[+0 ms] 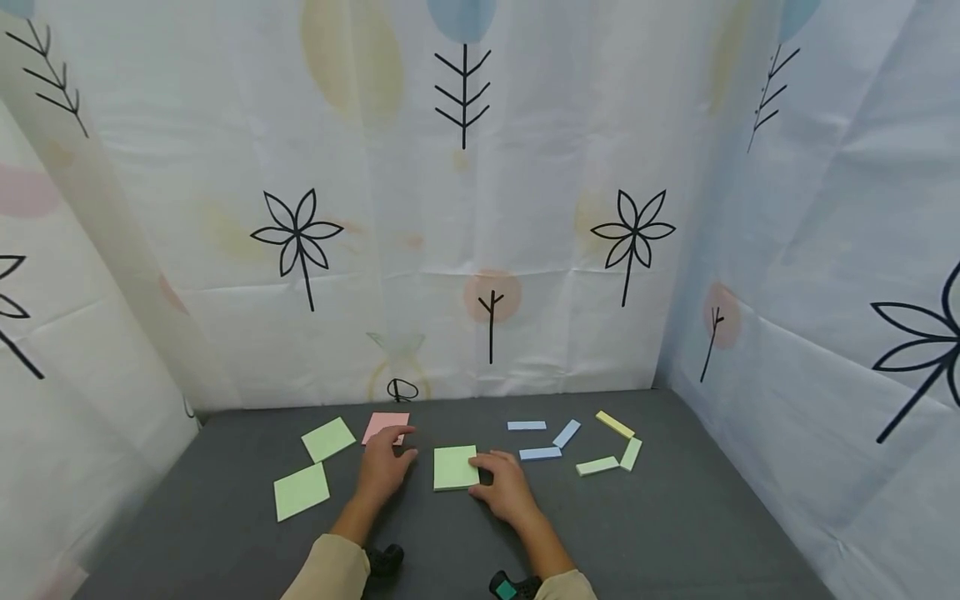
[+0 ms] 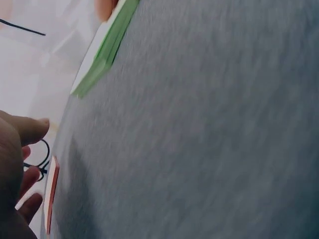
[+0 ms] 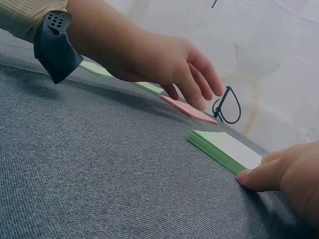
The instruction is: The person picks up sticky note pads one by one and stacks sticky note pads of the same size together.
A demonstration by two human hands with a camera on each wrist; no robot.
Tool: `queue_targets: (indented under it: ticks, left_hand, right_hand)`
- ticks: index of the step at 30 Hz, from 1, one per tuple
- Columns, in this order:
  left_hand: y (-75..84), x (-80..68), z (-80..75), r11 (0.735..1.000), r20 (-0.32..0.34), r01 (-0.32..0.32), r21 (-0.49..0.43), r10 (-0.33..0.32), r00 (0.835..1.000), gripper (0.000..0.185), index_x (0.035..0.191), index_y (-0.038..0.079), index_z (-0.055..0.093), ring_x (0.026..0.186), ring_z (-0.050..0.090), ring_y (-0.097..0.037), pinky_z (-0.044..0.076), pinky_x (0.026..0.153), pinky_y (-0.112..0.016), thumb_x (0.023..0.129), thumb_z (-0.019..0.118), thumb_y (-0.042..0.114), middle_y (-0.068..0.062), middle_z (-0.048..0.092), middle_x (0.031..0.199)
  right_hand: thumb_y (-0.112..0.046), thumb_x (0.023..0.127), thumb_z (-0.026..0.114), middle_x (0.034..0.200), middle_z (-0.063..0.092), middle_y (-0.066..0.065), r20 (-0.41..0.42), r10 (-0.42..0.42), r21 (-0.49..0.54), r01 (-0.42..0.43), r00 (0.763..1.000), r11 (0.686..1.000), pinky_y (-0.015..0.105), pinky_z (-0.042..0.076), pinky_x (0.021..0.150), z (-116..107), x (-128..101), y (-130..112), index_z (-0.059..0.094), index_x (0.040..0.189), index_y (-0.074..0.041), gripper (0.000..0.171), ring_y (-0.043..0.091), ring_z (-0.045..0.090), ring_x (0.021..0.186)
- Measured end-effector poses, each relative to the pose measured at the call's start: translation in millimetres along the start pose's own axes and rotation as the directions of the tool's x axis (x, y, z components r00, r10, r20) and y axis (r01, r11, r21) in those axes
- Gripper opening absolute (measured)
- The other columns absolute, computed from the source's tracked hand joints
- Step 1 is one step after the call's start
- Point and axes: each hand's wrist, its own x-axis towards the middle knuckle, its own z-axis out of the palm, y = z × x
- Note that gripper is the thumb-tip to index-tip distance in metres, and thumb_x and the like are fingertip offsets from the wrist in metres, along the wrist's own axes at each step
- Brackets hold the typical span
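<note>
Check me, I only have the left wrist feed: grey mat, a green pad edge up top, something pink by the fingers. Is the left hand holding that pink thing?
Observer: No. In the right wrist view the left hand hovers over the pink pad, fingers relaxed, not gripping it.
Operator: What's the right hand doing?
Observer: The right hand rests on the mat, its thumb against the edge of the green pad in the middle.
Operator: Any other pads around?
Observer: Two more green pads lie on the left of the grey mat. Narrow blue, yellow and green strips lie to the right, untouched.
</note>
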Motion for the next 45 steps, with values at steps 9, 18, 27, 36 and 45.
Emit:
queue_targets:
  ticks: [9,18,27,36,45]
  left_hand:
    - [-16.0,4.4,-16.2,0.952,0.198,-0.075,0.296,0.015,0.98,0.053,0.127,0.01,0.063,0.127,0.044,-0.043,0.028,0.101,-0.065,0.08,0.08,0.027,-0.021,0.051,0.137]
    - [-21.3,-0.8,-26.5,0.934,0.322,-0.031,0.357,-0.092,0.942,0.059,0.137,0.005,0.055,0.137,0.028,-0.047,0.015,0.107,-0.066,0.09,0.066,0.039,-0.025,0.04,0.147]
    - [-27.2,-0.5,-30.3,0.937,0.367,-0.088,0.337,-0.045,0.929,0.056,0.132,0.003,0.059,0.135,0.032,-0.047,0.023,0.107,-0.062,0.089,0.068,0.037,-0.025,0.045,0.143]
    - [-23.4,-7.1,-36.5,0.947,0.365,-0.086,0.309,-0.035,0.93,0.035,0.116,0.01,0.068,0.129,0.043,-0.039,0.034,0.103,-0.057,0.087,0.073,0.03,-0.018,0.055,0.133]
    - [-18.7,-12.6,-39.4,0.969,0.311,-0.091,0.229,0.015,0.95,0.007,0.091,0.018,0.072,0.116,0.051,-0.035,0.041,0.096,-0.053,0.086,0.075,0.023,-0.006,0.064,0.108]
  right_hand:
    - [-0.009,0.073,0.083,0.118,0.067,0.011,0.0,-0.009,-0.012,0.009,1.0,1.0,0.054,0.041,0.095,0,-1,-2,0.072,0.113,-0.006,0.041,0.038,0.051,0.119]
    - [-0.01,0.076,0.082,0.12,0.066,0.011,0.013,0.007,0.005,-0.007,1.0,1.0,0.054,0.041,0.095,0,-2,-3,0.071,0.114,-0.007,0.04,0.037,0.05,0.121]
    - [-0.01,0.076,0.082,0.12,0.066,0.012,0.017,0.0,0.002,0.0,1.0,1.0,0.054,0.041,0.095,-1,-4,-5,0.071,0.114,-0.007,0.04,0.038,0.049,0.121]
    - [-0.009,0.075,0.082,0.12,0.066,0.011,0.016,0.005,-0.006,-0.005,1.0,1.0,0.054,0.041,0.095,-1,-3,-6,0.071,0.114,-0.006,0.041,0.037,0.05,0.121]
    - [-0.008,0.074,0.083,0.118,0.067,0.011,0.007,-0.006,-0.011,0.006,1.0,1.0,0.054,0.041,0.095,-2,-1,-4,0.071,0.113,-0.005,0.041,0.038,0.051,0.12]
